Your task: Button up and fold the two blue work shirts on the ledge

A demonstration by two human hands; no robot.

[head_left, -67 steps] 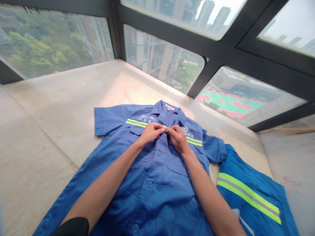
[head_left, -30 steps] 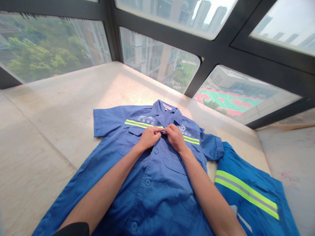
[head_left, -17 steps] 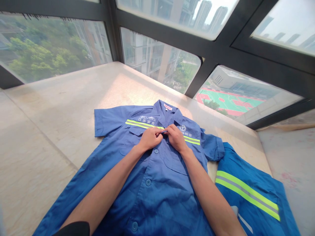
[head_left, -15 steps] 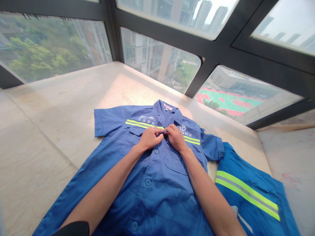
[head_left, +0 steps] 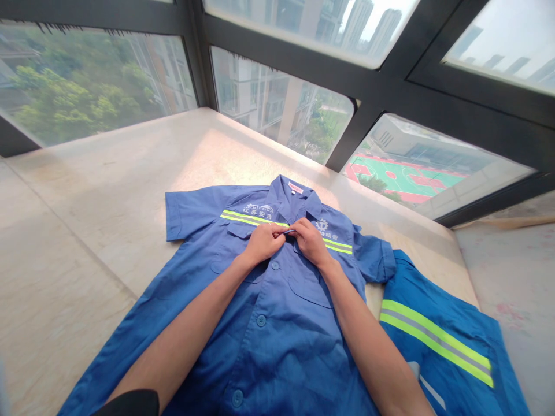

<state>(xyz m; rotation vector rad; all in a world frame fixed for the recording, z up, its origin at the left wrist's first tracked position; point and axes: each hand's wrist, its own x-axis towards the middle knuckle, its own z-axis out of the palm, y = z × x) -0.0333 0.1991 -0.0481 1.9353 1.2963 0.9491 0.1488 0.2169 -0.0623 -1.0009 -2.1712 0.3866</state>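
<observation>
A blue short-sleeved work shirt (head_left: 255, 289) lies front up, collar away from me, with yellow-green reflective bands and white lettering on the chest. My left hand (head_left: 265, 241) pinches the edge of its front placket at chest height. Opposite it, my right hand (head_left: 307, 240) pinches the same spot, fingertips nearly touching the left ones. A fold of blue cloth shows between the fingers; any button there is hidden. Below the hands, several buttons, among them a middle button (head_left: 261, 320), run down the closed front.
A second blue garment (head_left: 437, 329) with a wide reflective band lies at the right, partly against the shirt's sleeve. Both rest on a pale stone sill (head_left: 87, 219). Dark window frames (head_left: 368, 98) border it at the back, and a light flowered surface (head_left: 515, 289) stands at the right.
Both hands stay at the same place on the placket. The pinched fold of cloth between the fingertips has shifted slightly; the shirt has not visibly moved.
</observation>
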